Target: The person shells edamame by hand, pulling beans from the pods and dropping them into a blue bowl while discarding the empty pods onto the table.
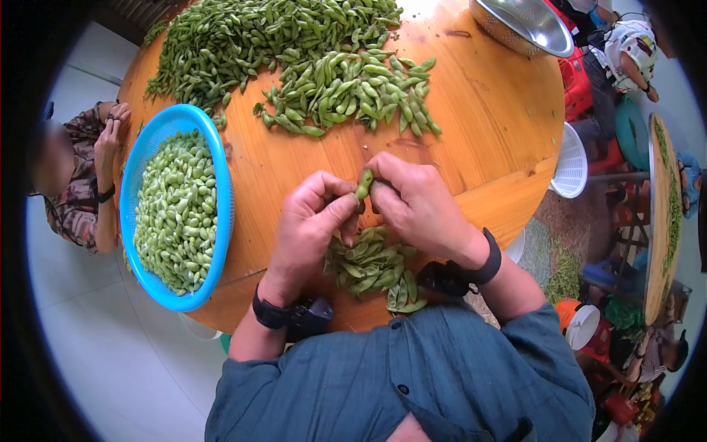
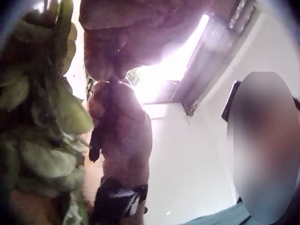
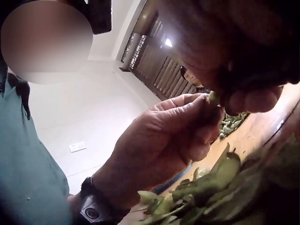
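1. head view: find the green pod [image 1: 364, 184] upright between the fingertips of both hands, over the near part of the wooden table [image 1: 508, 121]. see it pinched low by the left hand [image 1: 309, 217], high by the right hand [image 1: 423, 202].
2. head view: judge it very light, firm but yielding, perhaps a little slippery, likely to split under pressure; best take hold near the two ends, lightly.
3. head view, around: note loose pods [image 1: 372, 269] just below the hands, crowding the space there; beyond, a spread pile [image 1: 353, 92] and a larger heap [image 1: 228, 48]; to the left, a blue basket [image 1: 127, 195] of pale beans [image 1: 177, 214]; at the far right, a metal colander [image 1: 492, 26].
4. left wrist view: see both hands close together, with pods large at the left edge; cannot make out the pod or grip here.
5. right wrist view: spot a green sliver, probably the pod, at the left hand's fingertips; find the shadowed right hand hiding the rest, pods in front.
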The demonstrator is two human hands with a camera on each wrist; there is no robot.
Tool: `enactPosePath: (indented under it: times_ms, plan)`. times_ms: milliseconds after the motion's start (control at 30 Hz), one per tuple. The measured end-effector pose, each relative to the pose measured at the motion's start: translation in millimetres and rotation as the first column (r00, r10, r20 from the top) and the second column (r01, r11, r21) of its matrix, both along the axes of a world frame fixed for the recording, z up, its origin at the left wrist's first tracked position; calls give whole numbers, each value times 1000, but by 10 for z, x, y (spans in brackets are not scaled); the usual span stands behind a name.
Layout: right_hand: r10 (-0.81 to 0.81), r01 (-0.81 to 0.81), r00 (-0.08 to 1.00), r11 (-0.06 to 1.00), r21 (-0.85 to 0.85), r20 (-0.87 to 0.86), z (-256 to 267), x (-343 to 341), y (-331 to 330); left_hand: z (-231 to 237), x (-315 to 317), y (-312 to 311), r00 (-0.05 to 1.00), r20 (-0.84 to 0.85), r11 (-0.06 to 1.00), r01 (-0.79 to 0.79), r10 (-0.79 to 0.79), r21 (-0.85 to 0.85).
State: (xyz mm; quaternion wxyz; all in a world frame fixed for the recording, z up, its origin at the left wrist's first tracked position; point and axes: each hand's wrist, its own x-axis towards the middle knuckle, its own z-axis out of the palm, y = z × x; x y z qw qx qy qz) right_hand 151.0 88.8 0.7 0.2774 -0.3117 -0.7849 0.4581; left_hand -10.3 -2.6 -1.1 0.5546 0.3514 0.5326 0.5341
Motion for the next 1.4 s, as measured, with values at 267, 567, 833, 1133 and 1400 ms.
enactPosePath:
  times_ms: [267, 567, 833, 1133, 1400]
  plan:
    - [36, -35, 999, 990, -136, 3, 32, -6, 12, 131, 2, 38, 938, -335, 994, 66, -89, -82]
    - [66, -65, 998, 990, -125, 4, 45, 5, 10, 113, -23, 7, 903, -423, 996, 85, -70, 16]
    - [122, -127, 991, 814, -566, -48, 21, 49, 51, 78, -105, 33, 992, 86, 975, 108, -92, -195]
    - [139, -122, 990, 731, -672, -29, 19, 42, 147, 63, -133, 87, 912, 404, 953, 180, -69, -244]
    - [67, -78, 997, 890, -450, -40, -33, 46, 104, 163, 4, 62, 993, 13, 958, 120, -121, -259]
